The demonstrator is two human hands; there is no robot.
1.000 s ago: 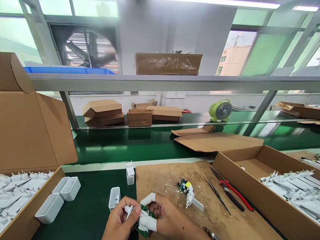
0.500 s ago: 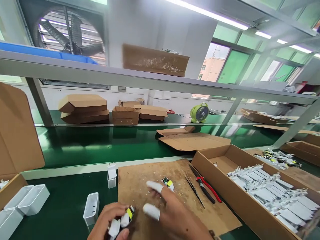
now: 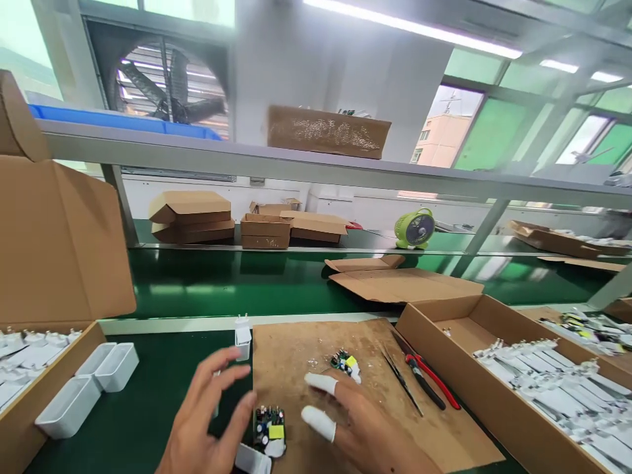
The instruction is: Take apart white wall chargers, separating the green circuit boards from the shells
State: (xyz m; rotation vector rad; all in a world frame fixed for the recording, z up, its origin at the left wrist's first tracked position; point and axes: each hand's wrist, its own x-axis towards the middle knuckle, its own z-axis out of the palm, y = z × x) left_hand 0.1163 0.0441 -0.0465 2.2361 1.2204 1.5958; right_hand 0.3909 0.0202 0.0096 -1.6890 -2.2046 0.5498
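Observation:
My left hand (image 3: 210, 411) is held with its fingers spread, nothing in them, over the left edge of the brown mat (image 3: 296, 342). Just right of its thumb lies a small circuit board (image 3: 269, 424) with a yellow component, and a white plug piece (image 3: 253, 459) sits at its lower end. A white charger housing (image 3: 242, 339) stands upright behind my left fingertips. Another housing is mostly hidden by that hand. My right hand (image 3: 360, 421), with white finger cots on two fingertips, hovers open over the mat, close to a second circuit board (image 3: 345, 364).
Tweezers (image 3: 402, 382) and red-black pliers (image 3: 427, 375) lie on the mat's right. A carton (image 3: 449, 375) of white pieces borders it. At left stand white empty housings (image 3: 69, 408) beside another carton (image 3: 89, 355). A shelf (image 3: 296, 161) crosses above.
My left hand has let go of the circuit board with its plug piece, which now lies at the mat's left edge. The view has swung left. My right hand stays open near the second board.

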